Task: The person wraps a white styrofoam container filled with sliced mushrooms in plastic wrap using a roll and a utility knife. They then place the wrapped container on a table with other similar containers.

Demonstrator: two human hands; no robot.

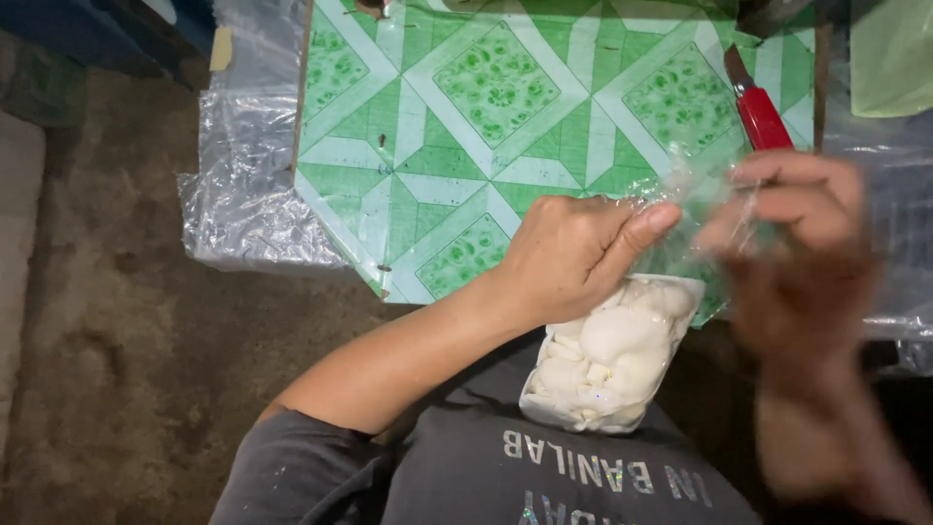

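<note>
- Head view: a desk (408,146) covered in green-and-white patterned sheeting fills the upper frame; crumpled clear plastic sheeting (243,185) hangs off its left edge.
- A red-handled cutter (758,112) lies on the desk at upper right, just beyond the right hand. Bare dirt floor (117,331) at left.
- Clear plastic bag (612,360), its lower part packed with white lumpy pieces, its top empty and bunched.
- The bag hangs above the person's lap, at the desk's near edge, between both hands.
- Left hand (569,253) closed around the bag's neck, thumb pressed across the film.
- Right hand (797,233) blurred, fingers pinched on the bag's upper film.
</note>
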